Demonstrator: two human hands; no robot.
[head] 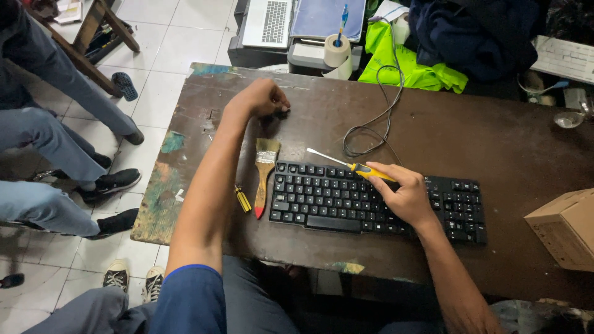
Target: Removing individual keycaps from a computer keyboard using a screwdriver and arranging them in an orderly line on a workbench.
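Black keyboard (pixel 377 201) lies near-centre on the worn brown table (pixel 495 142), right hand (pixel 405 195) clamped on a yellow-handled screwdriver (pixel 356 168) over its keys, left hand (pixel 263 99) reaching far-left, fingers pinched on something small and dark, paintbrush (pixel 265 176) parked between.

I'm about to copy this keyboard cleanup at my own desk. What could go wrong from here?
1. The right hand holds a screwdriver over the keyboard; a slip might scratch or pop keys.
2. The left hand pinches something tiny and dark, too small to identify; it could be lost on the dark table.
3. The small yellow tool near the table's edge could get knocked off.
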